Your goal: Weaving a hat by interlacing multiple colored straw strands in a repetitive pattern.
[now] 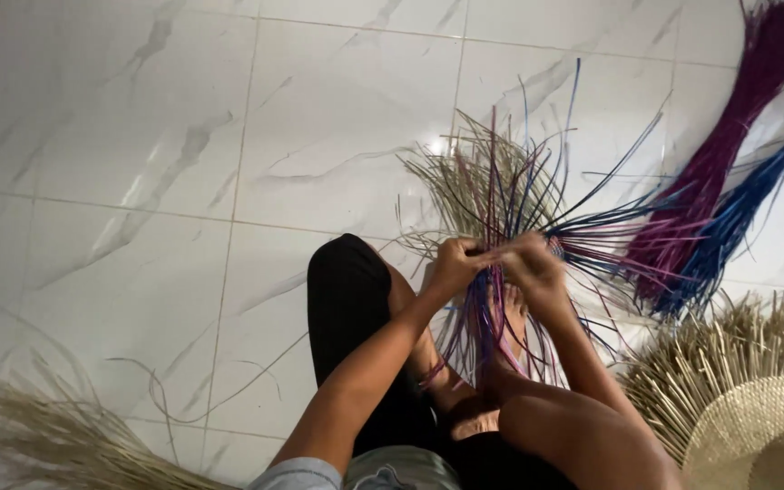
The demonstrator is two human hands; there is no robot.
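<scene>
Head view. Left hand [455, 263] and right hand [530, 265] meet at frame centre, both clamped on a bunch of natural, blue and purple straw strands [501, 195] fanning toward the upper right. Risk, as judged: a slackened grip would let the strands spring apart and tangle. No container is visible; a partly woven straw disc [764, 426] lies at lower right, and dyed bundles [728, 181] lie at upper right on the tiled floor [138, 181].
</scene>
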